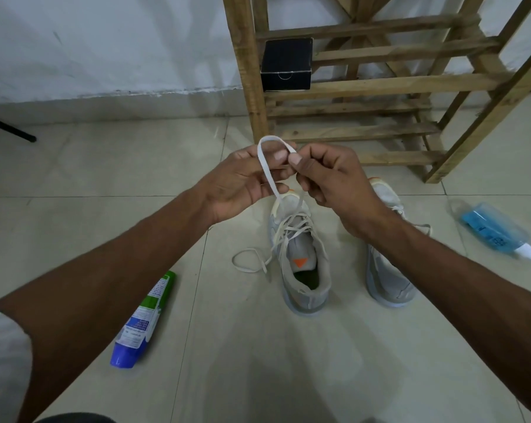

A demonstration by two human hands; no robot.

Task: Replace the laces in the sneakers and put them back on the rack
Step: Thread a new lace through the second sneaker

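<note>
Two grey sneakers stand on the tiled floor. The left sneaker [304,264] has an orange mark on its tongue and a white lace [265,166] threaded loosely through it. One end of that lace rises in a loop between my hands. My left hand [243,181] and my right hand [331,178] pinch the loop together above the shoe's toe. Another stretch of the lace lies curled on the floor left of the shoe. My right forearm partly hides the right sneaker [389,276]. The wooden rack [380,87] stands just behind.
A black box [286,64] sits on a rack shelf at the left. A green and blue bottle [145,322] lies on the floor at the left. A blue spray bottle [496,230] lies at the right. A white wall runs behind.
</note>
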